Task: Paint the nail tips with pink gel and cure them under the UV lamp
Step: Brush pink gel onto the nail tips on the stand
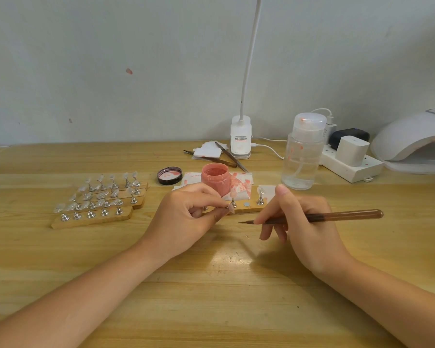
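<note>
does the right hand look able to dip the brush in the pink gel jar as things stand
Probably yes. The pink gel jar stands open, its lid set aside to its left. The right hand grips the brush just in front, and only the left hand sits near the path.

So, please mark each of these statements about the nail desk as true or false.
1. The right hand holds the brush. True.
2. The pink gel jar has its lid on. False: the jar is open, and its lid lies on the table to its left.
3. The left hand pinches a nail tip. True.
4. The UV lamp stands at the left end of the table. False: it is at the far right.
5. The brush tip is dipped in the jar. False: it points toward the nail tip, clear of the jar.
</note>
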